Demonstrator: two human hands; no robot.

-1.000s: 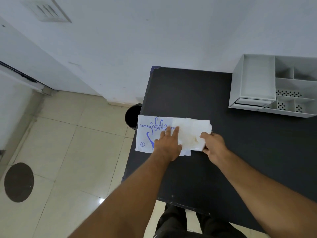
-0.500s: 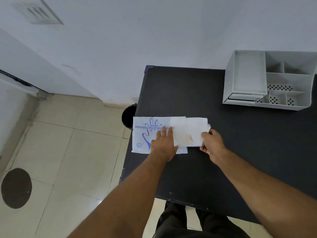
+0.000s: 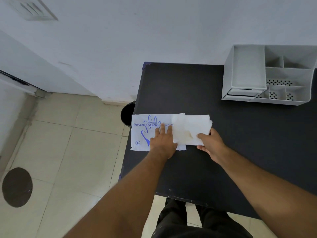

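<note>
A white packet of disposable polyethylene gloves [image 3: 142, 133], printed with a blue hand outline, lies at the left edge of the black table [image 3: 188, 83]. My left hand [image 3: 163, 140] presses flat on the packet with straight fingers. A stack of translucent white gloves [image 3: 190, 127] sticks out of the packet's right end. My right hand [image 3: 210, 143] grips the lower right part of that stack, thumb on top and fingers under it.
A grey desk organiser [image 3: 269, 74] with several compartments stands at the table's back right against the wall. A black bin [image 3: 127, 114] sits on the tiled floor just left of the table. A dark round patch [image 3: 17, 187] marks the floor at far left.
The glove stack has come slightly further out of the packet to the right with my right hand. My left hand stays pressed on the packet.
</note>
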